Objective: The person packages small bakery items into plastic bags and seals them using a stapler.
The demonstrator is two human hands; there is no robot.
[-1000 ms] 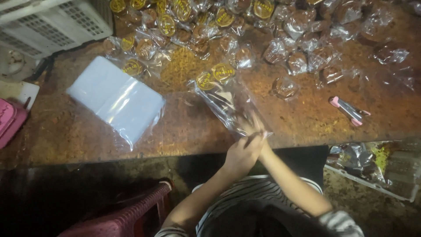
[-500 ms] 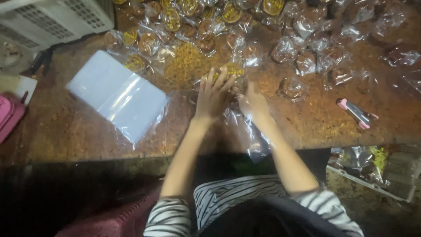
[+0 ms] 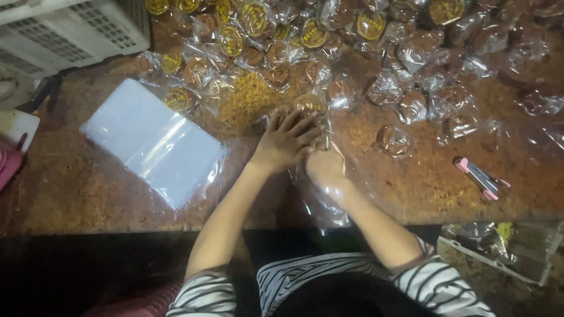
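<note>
Left hand (image 3: pixel 286 141) spread open on wrapped cookie (image 3: pixel 309 104); right hand (image 3: pixel 325 167) inside clear bag (image 3: pixel 323 202), grip hidden

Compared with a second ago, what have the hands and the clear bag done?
Both hands moved from the table edge forward to the wrapped cakes. The left hand now lies spread on them; the right hand is inside the clear bag, which came forward with it. The bag stack and pink stapler stayed put.

A bag stack (image 3: pixel 154 142) lies left of the hands, a stapler (image 3: pixel 482 178) right, wrapped cakes (image 3: pixel 352 53) beyond, a crate (image 3: pixel 70 26) far left.
</note>
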